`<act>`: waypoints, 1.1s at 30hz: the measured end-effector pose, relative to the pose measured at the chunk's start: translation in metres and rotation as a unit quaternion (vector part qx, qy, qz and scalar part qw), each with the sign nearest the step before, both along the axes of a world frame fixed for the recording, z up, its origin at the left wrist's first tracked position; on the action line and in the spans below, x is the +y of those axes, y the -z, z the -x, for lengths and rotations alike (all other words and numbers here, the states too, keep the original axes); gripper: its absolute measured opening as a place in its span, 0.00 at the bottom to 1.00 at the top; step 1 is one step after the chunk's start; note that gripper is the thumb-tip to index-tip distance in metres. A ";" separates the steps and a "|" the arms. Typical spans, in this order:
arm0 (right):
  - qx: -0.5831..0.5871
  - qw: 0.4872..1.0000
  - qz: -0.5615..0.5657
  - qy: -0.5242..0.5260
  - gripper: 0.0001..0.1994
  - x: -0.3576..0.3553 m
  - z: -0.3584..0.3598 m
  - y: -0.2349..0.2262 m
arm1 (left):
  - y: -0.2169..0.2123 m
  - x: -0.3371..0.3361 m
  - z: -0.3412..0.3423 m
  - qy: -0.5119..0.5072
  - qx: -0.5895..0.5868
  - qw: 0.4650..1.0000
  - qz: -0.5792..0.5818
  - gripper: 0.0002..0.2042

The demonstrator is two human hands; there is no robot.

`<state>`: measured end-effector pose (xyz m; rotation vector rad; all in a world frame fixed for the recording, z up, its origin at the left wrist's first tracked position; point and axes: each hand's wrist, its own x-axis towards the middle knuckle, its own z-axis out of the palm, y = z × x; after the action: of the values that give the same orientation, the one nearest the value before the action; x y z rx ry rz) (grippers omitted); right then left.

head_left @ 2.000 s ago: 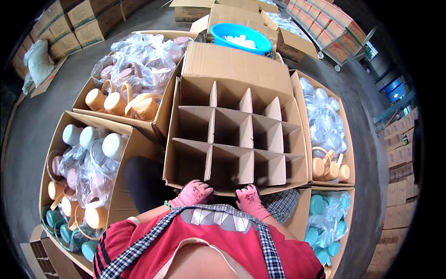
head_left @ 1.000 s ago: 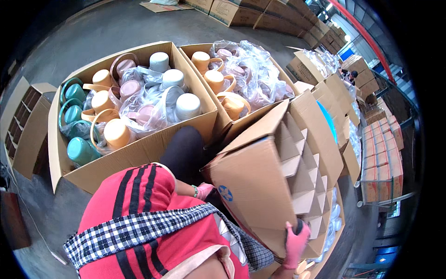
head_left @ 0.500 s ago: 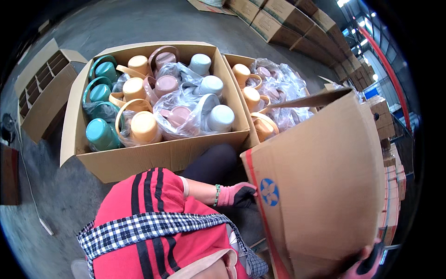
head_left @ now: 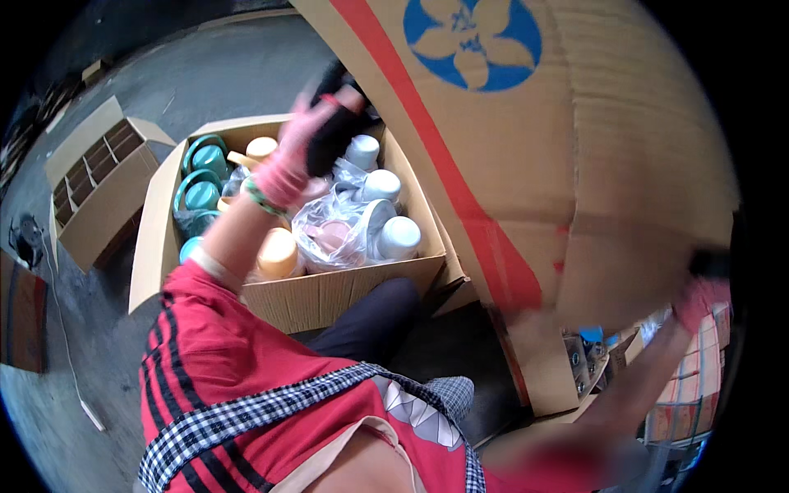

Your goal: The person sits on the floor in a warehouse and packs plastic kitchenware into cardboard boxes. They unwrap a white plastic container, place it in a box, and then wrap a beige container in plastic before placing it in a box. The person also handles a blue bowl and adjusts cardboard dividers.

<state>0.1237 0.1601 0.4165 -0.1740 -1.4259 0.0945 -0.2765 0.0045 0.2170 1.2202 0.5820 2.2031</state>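
Observation:
A large cardboard box point(head_left: 501, 148) with a red stripe and a blue flower mark is raised in front of me, covering the upper right. My left hand point(head_left: 316, 135), in a pink and black glove, holds its left edge, the fingers partly blurred. At the far right my right hand point(head_left: 703, 296), gloved the same way, grips the opposite side; its fingertips are hard to see. Beneath my left arm, an open carton point(head_left: 345, 292) holds rows of upside-down cups in teal, orange, pink and pale blue, such as the pale blue cup point(head_left: 400, 237), with clear plastic bags among them.
To the left stands an open carton with cardboard dividers point(head_left: 115, 177). A white cable point(head_left: 66, 345) runs along the floor from a dark fan-like object point(head_left: 27, 238). A brown box point(head_left: 22, 316) sits at the left rim, and wrapped stacks point(head_left: 686, 386) stand at right.
The box has risen and come closer, now hiding the second carton of cups. My left hand has moved up and leftward over the cups; my right hand has moved up along the right side.

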 end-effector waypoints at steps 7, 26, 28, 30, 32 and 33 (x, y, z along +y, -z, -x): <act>-0.208 0.949 0.061 0.229 0.24 0.133 0.004 0.076 | -0.156 -0.009 0.098 -0.384 0.571 0.724 -0.039 0.33; -0.279 0.851 0.046 0.443 0.32 0.159 -0.006 -0.005 | -0.224 0.194 -0.238 -0.334 0.731 0.585 -0.109 0.29; -0.298 0.891 0.048 0.340 0.33 0.148 0.030 -0.002 | -0.219 0.181 -0.193 -0.386 0.677 0.593 -0.199 0.28; -0.291 0.875 0.016 0.388 0.34 0.149 0.044 0.000 | -0.211 0.188 -0.149 -0.568 0.581 0.532 -0.237 0.28; -0.306 0.855 0.041 0.416 0.35 0.132 0.053 0.003 | -0.211 0.185 -0.118 -0.613 0.582 0.502 -0.182 0.27; -0.295 0.856 0.033 0.424 0.35 0.131 0.059 0.002 | -0.209 0.174 -0.111 -0.583 0.600 0.530 -0.137 0.26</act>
<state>0.0651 0.2915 0.4149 -0.9385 -1.8295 -0.6969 -0.1651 0.1784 0.4263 3.2084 2.1551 1.7543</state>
